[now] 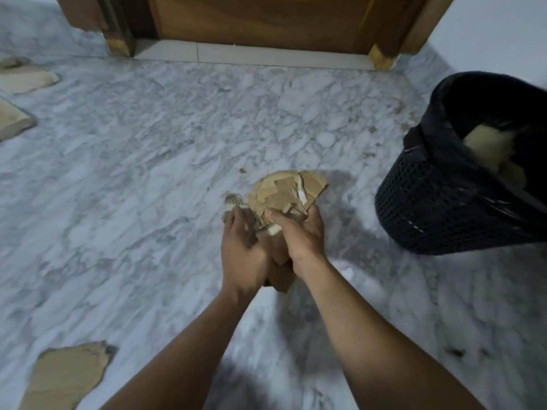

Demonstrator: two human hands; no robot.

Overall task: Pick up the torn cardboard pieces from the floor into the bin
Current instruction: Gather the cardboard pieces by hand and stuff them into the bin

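Bundle of torn cardboard pcs is off the floor, gripped btwn 2 hands, just left of the bin and not touching it. No. of pcs in the bundle can't be told: several overlapping layers, some w/ white torn edges. L hand has fingers curled round the bundle's left side. R hand has thumb on top and fingers wrapped round the right side. Both clamp it.

1 bin: black mesh w/ dark liner, at least 1 tan pc inside.

On the marble floor, 3 bigger loose pcs, all well left of the bin:
- big flat pc, nearest the camera
- pale pc, far left
- cut-off pc, at the frame edge

1 tiny scrap lies left of the bin, just beyond the bundle. 1 wooden door stands beyond the bin, to its left.
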